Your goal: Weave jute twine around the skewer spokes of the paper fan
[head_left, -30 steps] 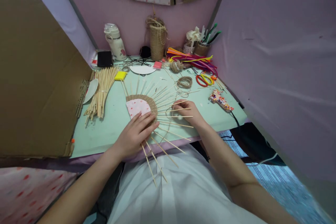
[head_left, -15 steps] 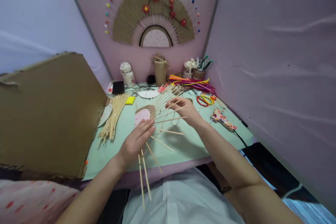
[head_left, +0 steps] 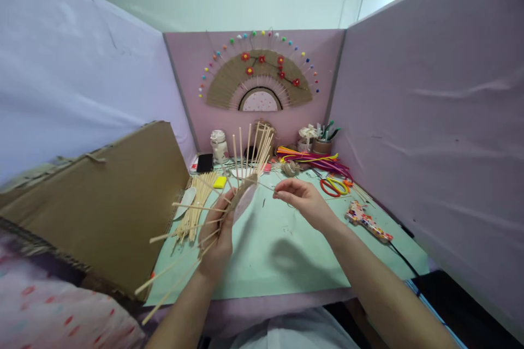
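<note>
My left hand grips a half-round cardboard piece with a pale dotted face, tilted up off the table. Thin wooden sticks fan out from its curved edge, some upward and some toward the lower left. Part of the piece is hidden behind my fingers. To the right, my right hand pinches a thin strand of twine between thumb and fingertips. The strand runs from the cardboard's upper end to my fingers.
On the left lie a bundle of sticks and a yellow block beside a cardboard panel. Scissors, pipe cleaners and a corded glue gun are on the right. A decorated fan hangs on the back wall.
The stick-edged piece was flat on the table under my left hand; now it is raised and turned on edge in that hand. My head view has tilted up.
</note>
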Available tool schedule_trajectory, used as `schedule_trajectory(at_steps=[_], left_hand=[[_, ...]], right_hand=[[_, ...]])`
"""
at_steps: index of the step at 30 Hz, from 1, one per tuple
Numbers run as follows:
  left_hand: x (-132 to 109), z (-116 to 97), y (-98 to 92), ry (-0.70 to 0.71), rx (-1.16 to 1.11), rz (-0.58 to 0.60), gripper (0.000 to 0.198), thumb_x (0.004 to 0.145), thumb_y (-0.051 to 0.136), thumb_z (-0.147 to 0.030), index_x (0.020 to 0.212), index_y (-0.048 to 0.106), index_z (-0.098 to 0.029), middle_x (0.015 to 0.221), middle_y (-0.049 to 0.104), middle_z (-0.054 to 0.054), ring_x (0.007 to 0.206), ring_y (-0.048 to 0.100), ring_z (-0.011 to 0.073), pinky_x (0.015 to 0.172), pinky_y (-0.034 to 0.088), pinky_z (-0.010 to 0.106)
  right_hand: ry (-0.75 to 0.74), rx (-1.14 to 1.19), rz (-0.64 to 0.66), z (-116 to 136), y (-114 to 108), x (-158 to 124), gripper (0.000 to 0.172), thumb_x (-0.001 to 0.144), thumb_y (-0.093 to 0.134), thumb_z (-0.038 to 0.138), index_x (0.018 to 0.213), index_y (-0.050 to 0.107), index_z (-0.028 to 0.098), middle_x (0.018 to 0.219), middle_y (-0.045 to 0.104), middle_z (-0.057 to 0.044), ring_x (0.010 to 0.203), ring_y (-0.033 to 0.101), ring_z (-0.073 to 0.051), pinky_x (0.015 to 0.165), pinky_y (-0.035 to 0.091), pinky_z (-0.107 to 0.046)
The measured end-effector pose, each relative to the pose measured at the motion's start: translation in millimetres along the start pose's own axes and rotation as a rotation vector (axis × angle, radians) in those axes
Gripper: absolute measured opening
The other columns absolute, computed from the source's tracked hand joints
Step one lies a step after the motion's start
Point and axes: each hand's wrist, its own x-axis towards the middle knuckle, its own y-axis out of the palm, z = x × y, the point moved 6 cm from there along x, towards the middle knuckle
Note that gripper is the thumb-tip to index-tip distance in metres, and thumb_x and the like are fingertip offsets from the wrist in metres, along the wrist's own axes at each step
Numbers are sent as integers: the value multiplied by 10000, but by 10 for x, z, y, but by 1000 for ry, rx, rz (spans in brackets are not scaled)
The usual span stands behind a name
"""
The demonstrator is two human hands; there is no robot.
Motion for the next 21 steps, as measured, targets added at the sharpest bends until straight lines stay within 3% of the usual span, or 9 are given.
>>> schedule_trajectory(at_steps=[2, 5, 8, 11, 13, 16, 18, 21], left_hand=[[29, 36, -24, -67, -105, -100, 403, 890, 622, -251, 1292, 591, -258, 1293, 647, 71, 1247, 570, 252, 1079, 463, 434], [83, 62, -29, -106, -194, -148, 385, 872, 649, -277, 1253, 610, -232, 1255, 669, 92, 1204, 605, 241, 1030, 504, 395], [115, 87, -56, -125, -178, -177, 406, 858, 663, -307, 1247, 603, -210, 1251, 668, 113, 1220, 593, 251, 1015, 514, 402], [111, 86, -60, -106, -148, -222, 443, 832, 689, -318, 1251, 592, -215, 1255, 667, 106, 1235, 581, 257, 1038, 494, 432], [101, 90, -20, -103, -162, -244, 435, 816, 707, -308, 1228, 608, -208, 1253, 668, 101, 1218, 594, 255, 1048, 484, 444], [82, 123, 77, -132, -193, -266, 446, 800, 724, -294, 1221, 614, -196, 1235, 677, 102, 1203, 605, 255, 1026, 506, 431], [65, 147, 150, -149, -216, -255, 438, 798, 725, -276, 1217, 617, -204, 1227, 683, 93, 1202, 606, 251, 1014, 517, 428], [35, 164, 211, -139, -252, -242, 424, 794, 728, -243, 1205, 626, -225, 1223, 687, 69, 1198, 610, 240, 1019, 514, 436]], right_hand=[[-2, -59, 9, -74, -16, -90, 249, 778, 696, 429, 892, 701, 208, 902, 707, -44, 840, 633, -179, 771, 494, -317], [1, -141, -81, -288, -216, -238, 281, 808, 651, 448, 946, 694, 207, 991, 692, -65, 850, 625, -190, 743, 502, -321], [-6, -331, -237, -525, -662, -400, 293, 826, 602, 456, 938, 672, 194, 958, 678, -81, 800, 615, -196, 707, 500, -329], [11, -691, -431, -649, -1280, -626, 293, 849, 535, 411, 962, 663, 173, 1026, 654, -117, 886, 618, -228, 777, 496, -357], [163, -996, -525, -711, -1680, -807, 323, 841, 539, 353, 1058, 653, 143, 1097, 633, -157, 999, 603, -271, 864, 468, -390], [522, -1308, -498, -840, -2083, -1044, 503, 824, 601, 395, 1243, 583, 116, 1204, 590, -214, 1139, 542, -351, 914, 425, -434], [668, -1371, -436, -917, -2182, -1116, 607, 833, 595, 490, 1325, 529, 141, 1258, 563, -222, 1167, 521, -379, 890, 423, -436], [713, -1394, -378, -997, -2192, -1079, 670, 832, 582, 553, 1376, 490, 171, 1275, 555, -217, 1170, 521, -379, 864, 414, -408]])
